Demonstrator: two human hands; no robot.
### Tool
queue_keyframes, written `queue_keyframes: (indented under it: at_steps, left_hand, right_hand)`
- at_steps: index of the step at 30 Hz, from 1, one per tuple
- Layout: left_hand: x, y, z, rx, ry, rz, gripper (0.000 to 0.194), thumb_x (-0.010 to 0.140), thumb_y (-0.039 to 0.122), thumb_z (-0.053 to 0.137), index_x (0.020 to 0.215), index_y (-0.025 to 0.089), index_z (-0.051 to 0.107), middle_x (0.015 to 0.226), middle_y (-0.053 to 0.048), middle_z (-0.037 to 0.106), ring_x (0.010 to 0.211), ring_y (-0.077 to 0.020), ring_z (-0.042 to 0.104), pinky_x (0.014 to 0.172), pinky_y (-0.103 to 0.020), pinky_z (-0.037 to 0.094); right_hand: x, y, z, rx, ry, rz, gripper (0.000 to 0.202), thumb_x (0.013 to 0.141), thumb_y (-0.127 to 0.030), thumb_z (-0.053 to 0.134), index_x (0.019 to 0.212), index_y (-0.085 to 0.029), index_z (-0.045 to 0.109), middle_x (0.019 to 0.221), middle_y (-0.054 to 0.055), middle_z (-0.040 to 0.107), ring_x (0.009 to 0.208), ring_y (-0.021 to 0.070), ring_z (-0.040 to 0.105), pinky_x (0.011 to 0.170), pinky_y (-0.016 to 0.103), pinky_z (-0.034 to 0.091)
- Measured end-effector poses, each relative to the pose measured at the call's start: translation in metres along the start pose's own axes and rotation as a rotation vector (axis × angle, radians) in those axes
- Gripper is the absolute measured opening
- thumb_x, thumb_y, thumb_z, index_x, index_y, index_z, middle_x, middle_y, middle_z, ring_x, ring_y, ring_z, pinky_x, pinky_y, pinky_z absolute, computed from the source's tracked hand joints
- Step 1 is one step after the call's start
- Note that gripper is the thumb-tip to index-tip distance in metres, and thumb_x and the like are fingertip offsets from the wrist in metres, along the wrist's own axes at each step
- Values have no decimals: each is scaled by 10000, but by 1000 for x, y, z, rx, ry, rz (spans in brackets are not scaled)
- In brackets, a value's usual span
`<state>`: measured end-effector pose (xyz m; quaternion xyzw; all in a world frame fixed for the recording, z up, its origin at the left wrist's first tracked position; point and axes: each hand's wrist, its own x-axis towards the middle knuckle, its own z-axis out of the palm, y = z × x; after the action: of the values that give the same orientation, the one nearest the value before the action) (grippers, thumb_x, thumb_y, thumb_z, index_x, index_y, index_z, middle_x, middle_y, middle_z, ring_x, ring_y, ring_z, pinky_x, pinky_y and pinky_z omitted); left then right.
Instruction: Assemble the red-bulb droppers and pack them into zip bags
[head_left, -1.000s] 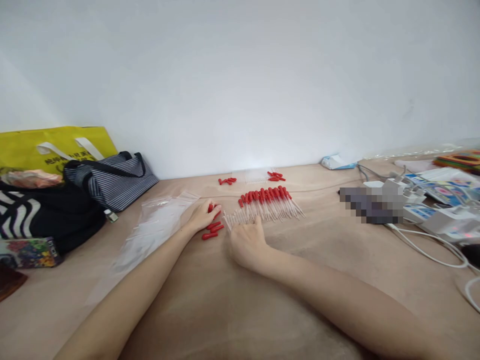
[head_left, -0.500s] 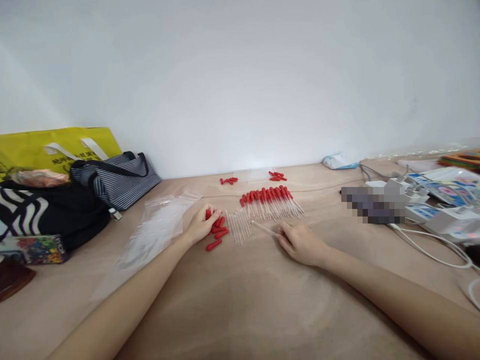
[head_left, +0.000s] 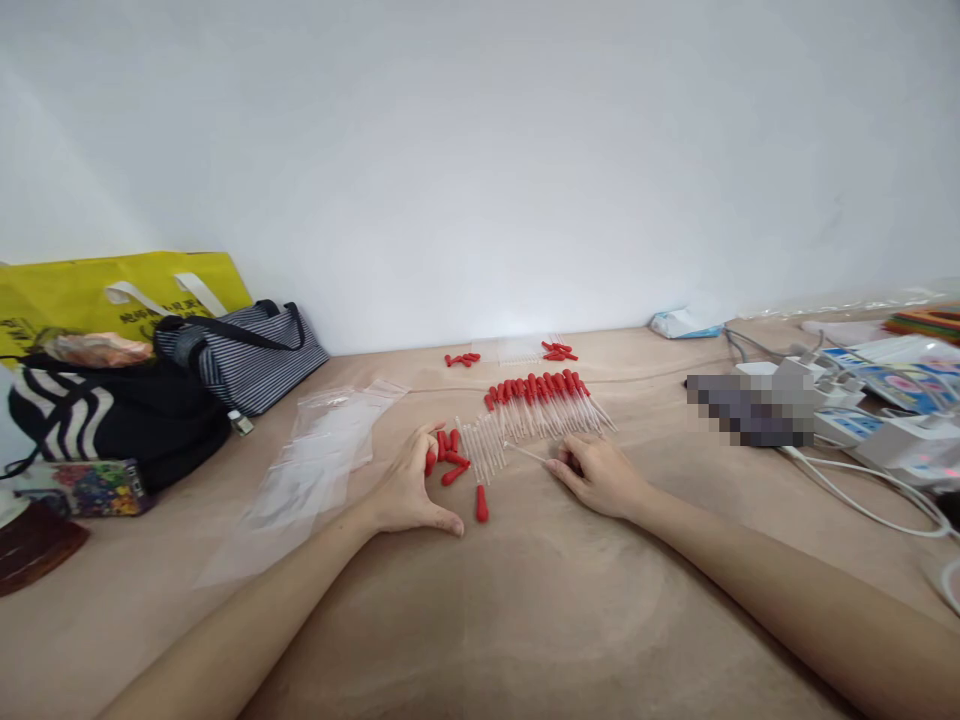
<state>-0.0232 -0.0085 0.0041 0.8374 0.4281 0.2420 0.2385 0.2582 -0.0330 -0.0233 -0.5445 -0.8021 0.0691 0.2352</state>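
One bulb (head_left: 481, 504) moved, one tube (head_left: 526, 454) held

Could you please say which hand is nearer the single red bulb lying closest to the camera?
Left. The left hand is just left of the red bulb, not touching it; the right hand is farther off, to its right, pinching a thin tube.

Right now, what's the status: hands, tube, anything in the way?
Left hand open beside red bulbs. Right hand holding thin tube by one end. Lone red bulb lying between the hands.
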Motion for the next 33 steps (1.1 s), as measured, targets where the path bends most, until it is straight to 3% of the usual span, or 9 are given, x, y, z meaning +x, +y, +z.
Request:
queue_keyframes:
  at_steps: [4, 8, 10, 15, 20, 23, 28, 30, 33]
  left_hand:
    - [5, 3, 2, 37, 73, 53, 528, 494, 421, 720, 739, 207, 304, 1111, -131, 417, 1186, -309, 300, 819, -402, 378]
    - [3, 14, 11, 154, 189, 203, 419, 599, 397, 667, 668, 204, 302, 931, -83, 538, 988, -251, 472, 806, -377, 354]
    - [2, 26, 21, 205, 110, 302, 348, 674, 344, 621, 646, 198, 306, 906, -57, 586, 897, -212, 499, 804, -358, 339]
    - [16, 50, 42, 309, -92, 461, 204, 801, 187, 455, 626, 184, 350, 915, -29, 609, 911, -193, 485, 809, -348, 300]
    - [30, 50, 53, 318, -54, 481, 184, 801, 134, 400, 629, 183, 360, 754, -34, 572, 787, -178, 494, 747, -328, 338]
    - [27, 42, 48, 203, 99, 413, 188, 804, 140, 383, 628, 190, 338, 843, -54, 572, 802, -165, 508, 733, -306, 369]
    - [13, 18, 16, 243, 430, 14, 285, 756, 244, 448, 577, 208, 230, 688, -15, 534, 662, -158, 514, 611, -283, 380]
    - [9, 11, 6, 296, 392, -79, 273, 729, 260, 458, 578, 210, 237, 614, 9, 490, 596, -151, 490, 570, -274, 366]
    - [7, 10, 1, 360, 388, -88, 269, 701, 313, 488, 586, 210, 268, 608, 13, 452, 586, -151, 462, 564, -273, 354]
  right_hand:
    - [0, 0, 1, 22, 17, -2, 217, 800, -364, 435, 714, -171, 482, 705, 29, 553, 650, 135, 491, 601, 251, 331]
    - [3, -5, 3, 23, 38, -11, 211, 778, -373, 469, 739, -167, 492, 704, 24, 546, 639, 129, 486, 606, 250, 331]
    - [6, -9, 5, 21, 46, -5, 212, 773, -375, 476, 734, -167, 492, 697, 20, 544, 637, 127, 484, 606, 247, 329]
    - [9, -11, 7, 41, 33, -16, 185, 776, -343, 471, 731, -165, 496, 704, 21, 549, 627, 122, 486, 602, 241, 330]
    - [11, -8, 10, 47, 23, -1, 148, 792, -290, 450, 732, -163, 496, 731, 33, 567, 664, 130, 503, 610, 240, 338]
    - [11, -8, 10, 2, 19, 40, 149, 801, -276, 433, 733, -161, 498, 751, 50, 581, 702, 148, 514, 640, 253, 342]
    - [11, -8, 10, -50, 13, 72, 149, 810, -270, 417, 746, -164, 500, 779, 59, 593, 738, 164, 522, 662, 261, 337]
    - [11, -8, 11, -53, 9, 68, 153, 812, -275, 417, 749, -165, 504, 780, 58, 592, 737, 164, 524, 657, 259, 334]
    - [11, -7, 12, -85, -3, 78, 150, 818, -270, 413, 762, -164, 503, 800, 64, 592, 755, 166, 528, 662, 259, 331]
